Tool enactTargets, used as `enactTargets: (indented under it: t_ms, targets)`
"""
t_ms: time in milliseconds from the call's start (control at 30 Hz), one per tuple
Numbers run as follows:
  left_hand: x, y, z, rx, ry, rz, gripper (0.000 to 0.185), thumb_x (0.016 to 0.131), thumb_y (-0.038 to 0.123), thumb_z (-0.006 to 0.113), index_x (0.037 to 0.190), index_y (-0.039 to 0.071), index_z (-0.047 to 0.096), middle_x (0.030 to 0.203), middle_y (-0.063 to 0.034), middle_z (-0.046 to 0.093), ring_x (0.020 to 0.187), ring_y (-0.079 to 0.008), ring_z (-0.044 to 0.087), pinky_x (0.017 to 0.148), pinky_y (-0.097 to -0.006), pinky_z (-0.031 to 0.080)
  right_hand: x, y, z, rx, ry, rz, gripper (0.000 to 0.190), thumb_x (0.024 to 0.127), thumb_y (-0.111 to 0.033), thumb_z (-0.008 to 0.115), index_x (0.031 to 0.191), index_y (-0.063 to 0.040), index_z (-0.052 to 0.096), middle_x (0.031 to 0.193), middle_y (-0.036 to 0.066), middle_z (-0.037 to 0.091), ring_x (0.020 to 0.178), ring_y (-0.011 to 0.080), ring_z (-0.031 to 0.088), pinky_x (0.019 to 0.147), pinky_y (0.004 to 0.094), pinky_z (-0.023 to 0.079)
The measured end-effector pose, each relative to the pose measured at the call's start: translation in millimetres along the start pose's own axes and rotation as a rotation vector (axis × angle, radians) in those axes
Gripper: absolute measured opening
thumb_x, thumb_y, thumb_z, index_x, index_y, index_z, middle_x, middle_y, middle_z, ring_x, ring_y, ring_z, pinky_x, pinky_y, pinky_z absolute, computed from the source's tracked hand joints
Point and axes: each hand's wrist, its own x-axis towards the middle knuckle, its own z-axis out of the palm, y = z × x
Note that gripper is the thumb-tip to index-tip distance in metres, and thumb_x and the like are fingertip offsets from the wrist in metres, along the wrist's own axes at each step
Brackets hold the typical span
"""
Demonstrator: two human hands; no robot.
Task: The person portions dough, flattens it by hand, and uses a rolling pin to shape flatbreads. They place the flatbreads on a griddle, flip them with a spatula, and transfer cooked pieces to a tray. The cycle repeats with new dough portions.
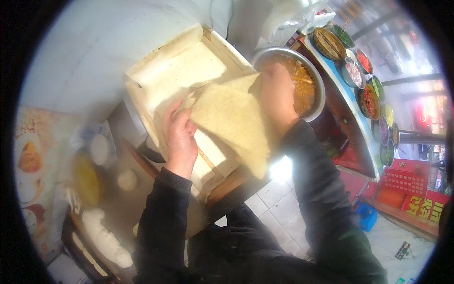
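A large, thin yellowish sheet, seemingly dough or flatbread, (230, 113) hangs between my hands above an open pale box-like tray (170, 64). My left hand (181, 138) is at the sheet's left edge, palm up, with the fingers partly behind it. At its right side, my right hand (278, 88) grips the sheet, fingers pointing away; the fingertips are blurred. Behind that hand stands a round metal pot (321, 88) of orange-brown liquid or sauce. The sheet's lower corner droops past the tray's right edge.
Bowls of chopped food (369, 103) line a counter (340, 78) at right. On the worktop at left lie a long piece of white dough (104, 239), a round dough ball (127, 179) and a yellow round thing (87, 177). A blue plastic stool or bin (366, 216) stands on the floor.
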Motion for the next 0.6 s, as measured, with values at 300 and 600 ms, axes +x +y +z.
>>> enactTargets:
  t_ms: [300, 600]
  targets:
    - [-43, -30, -2, 0.362, 0.156, -0.280, 0.054, 0.091, 0.006, 0.073, 0.138, -0.003, 0.047, 0.117, -0.0118, 0.059, 0.111, -0.0226, 0.059, 0.093, -0.0353, 0.050, -14, 6, -3, -0.342, -0.198, -0.749, 0.027, 0.096, -0.020, 0.066, 0.116, -0.001, 0.069, 0.128, 0.021, 0.066, 0.122, 0.0400, 0.061, 0.105, 0.0533, 0.047]
    - [-68, -12, -19, 0.905, -0.178, 0.160, 0.060, 0.102, 0.003, 0.060, 0.157, 0.003, 0.037, 0.148, -0.0235, 0.058, 0.116, -0.0337, 0.071, 0.101, -0.0418, 0.056, -24, -31, -22, -0.249, -0.343, -0.462, 0.042, 0.098, -0.024, 0.068, 0.132, 0.001, 0.068, 0.138, 0.025, 0.065, 0.127, 0.0396, 0.063, 0.110, 0.0462, 0.049]
